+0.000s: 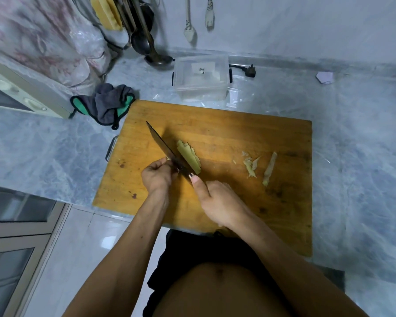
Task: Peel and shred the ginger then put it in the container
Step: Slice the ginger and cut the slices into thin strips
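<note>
Head cam, right hand (217,202) fingers grip knife (167,151), left hand (157,175) fingers curled by ginger (189,156), container (201,76) w/ unclear bits

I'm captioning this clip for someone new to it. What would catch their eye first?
The wooden cutting board on the marble counter, where the right hand holds a dark knife against fanned ginger slices. The left hand is curled at the blade's other side. Ginger peelings lie to the right; a clear plastic container waits behind the board.
</note>
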Motion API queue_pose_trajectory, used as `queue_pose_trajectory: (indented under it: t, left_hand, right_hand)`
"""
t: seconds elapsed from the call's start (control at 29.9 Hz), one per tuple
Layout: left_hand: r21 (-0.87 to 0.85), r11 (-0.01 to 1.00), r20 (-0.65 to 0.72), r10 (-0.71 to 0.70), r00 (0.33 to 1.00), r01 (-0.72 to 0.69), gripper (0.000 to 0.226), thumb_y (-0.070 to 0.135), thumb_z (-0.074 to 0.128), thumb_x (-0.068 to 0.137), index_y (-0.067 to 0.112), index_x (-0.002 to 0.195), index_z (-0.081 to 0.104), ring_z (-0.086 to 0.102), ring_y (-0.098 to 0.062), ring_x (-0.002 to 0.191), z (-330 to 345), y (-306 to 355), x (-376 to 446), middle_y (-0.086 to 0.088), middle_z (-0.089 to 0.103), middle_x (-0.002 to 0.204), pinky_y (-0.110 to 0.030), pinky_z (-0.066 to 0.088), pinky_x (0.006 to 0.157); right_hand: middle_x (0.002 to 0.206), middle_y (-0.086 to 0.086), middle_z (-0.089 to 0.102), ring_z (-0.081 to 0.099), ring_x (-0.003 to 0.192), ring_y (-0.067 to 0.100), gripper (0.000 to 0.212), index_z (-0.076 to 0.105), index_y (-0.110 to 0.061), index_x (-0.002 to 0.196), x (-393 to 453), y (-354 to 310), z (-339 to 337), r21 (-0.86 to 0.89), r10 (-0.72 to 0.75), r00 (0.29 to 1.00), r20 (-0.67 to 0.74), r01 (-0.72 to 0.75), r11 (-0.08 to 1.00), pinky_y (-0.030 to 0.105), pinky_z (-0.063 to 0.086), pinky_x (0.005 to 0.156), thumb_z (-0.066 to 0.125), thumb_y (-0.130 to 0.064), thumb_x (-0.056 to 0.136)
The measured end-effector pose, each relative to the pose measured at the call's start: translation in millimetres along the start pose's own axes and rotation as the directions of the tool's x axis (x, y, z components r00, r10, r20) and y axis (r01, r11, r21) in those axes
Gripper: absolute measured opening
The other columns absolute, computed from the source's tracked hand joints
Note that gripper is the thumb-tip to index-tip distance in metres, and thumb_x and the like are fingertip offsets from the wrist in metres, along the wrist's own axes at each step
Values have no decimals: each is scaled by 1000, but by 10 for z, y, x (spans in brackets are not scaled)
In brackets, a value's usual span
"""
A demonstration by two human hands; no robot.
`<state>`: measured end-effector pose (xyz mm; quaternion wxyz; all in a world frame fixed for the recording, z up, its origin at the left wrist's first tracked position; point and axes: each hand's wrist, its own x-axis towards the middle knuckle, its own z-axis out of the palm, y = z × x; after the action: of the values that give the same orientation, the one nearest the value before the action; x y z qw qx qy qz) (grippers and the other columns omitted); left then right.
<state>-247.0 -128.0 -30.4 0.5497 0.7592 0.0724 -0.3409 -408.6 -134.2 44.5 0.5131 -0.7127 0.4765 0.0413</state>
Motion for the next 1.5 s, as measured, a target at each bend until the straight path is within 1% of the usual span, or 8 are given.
queue_pose_trajectory:
  t: [0.13,0.27,0.37,0.5,0.67,0.97,1.17,1.5]
  left_hand:
    - [-103,992,7,-75,997,75,11,-5,62,90,1,99,59,68,-34,93,-95,55,-10,-24,66,105,-37,60,62]
    - [-64,994,-24,-89,996,88,13,-2,61,91,8,83,58,69,-35,99,-172,28,33,-20,68,100,-39,62,69]
    - [75,997,-85,-29,996,35,9,5,65,90,13,85,63,71,-30,88,-249,4,107,-16,71,99,-39,61,74]
    - [249,967,-52,65,997,-50,12,12,68,87,15,99,69,68,-16,55,-281,7,124,-3,70,79,-42,61,76]
    - [282,951,45,120,992,-128,21,11,66,91,17,110,63,66,-14,58,-219,18,41,1,67,86,-39,61,73]
    - [127,991,1,36,999,-36,18,-4,62,90,-1,103,73,68,-16,65,-258,-60,84,-14,73,91,-30,62,68]
    - [39,999,-30,-13,999,14,15,-5,61,89,1,93,74,70,-22,67,-193,-108,88,-16,74,85,-34,62,73]
    - [-93,990,-27,-109,994,106,13,-7,64,88,3,82,70,67,-23,65,-104,-67,55,-13,69,74,-28,60,59]
  right_hand:
    - [62,0,53,55,57,16,64,49,-19,64,-48,-21,35,2,-23,1000,9,23,1000,42,54,69,19,-61,102]
    - [58,0,53,53,49,15,66,53,-17,66,-95,-16,9,44,-35,999,22,34,998,42,56,67,19,-62,101]
    - [55,3,54,51,37,10,69,57,-12,71,-143,3,-39,132,-36,999,23,32,991,33,50,48,21,-62,101]
    - [55,5,54,55,42,19,71,57,-10,73,-108,64,-106,155,-11,1000,9,10,988,33,50,46,21,-65,100]
    - [55,4,56,55,41,17,71,58,-11,74,-50,135,-130,150,37,999,28,-40,988,28,46,46,22,-67,99]
    - [57,3,52,52,53,18,76,61,0,79,-118,18,-73,35,-65,997,43,63,997,48,55,66,19,-59,102]
    - [61,2,51,55,62,22,69,54,-9,68,-120,-21,-23,-43,-70,996,53,73,996,51,54,74,18,-57,104]
    - [56,1,49,55,55,17,68,48,-12,63,-127,-49,-60,-90,-24,998,54,29,996,50,58,70,16,-58,103]
